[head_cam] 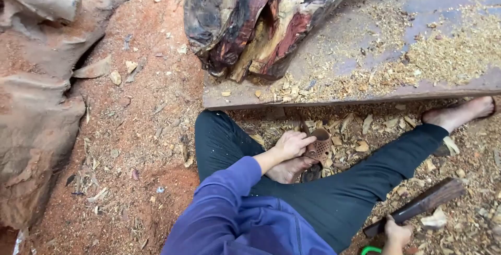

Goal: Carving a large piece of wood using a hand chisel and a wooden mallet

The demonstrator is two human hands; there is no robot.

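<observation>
Red dirt ground (151,129) strewn with wood chips (360,145); flat board (365,62) bears gnarled log (250,20).

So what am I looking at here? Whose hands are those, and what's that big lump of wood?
The picture comes from a camera worn on a person's head, looking down, so you see their own body: blue sleeves, dark trousers, bare feet. They sit on the ground among wood chips and red dirt. The left hand rests on a brown sandal by the left foot. The right hand holds a dark wooden block at its end. Something green peeks in at the bottom edge; I can't tell what it is. In front lies a flat board covered in sawdust, and on it sits a big dark and reddish log. More large wood lies on the left.
</observation>
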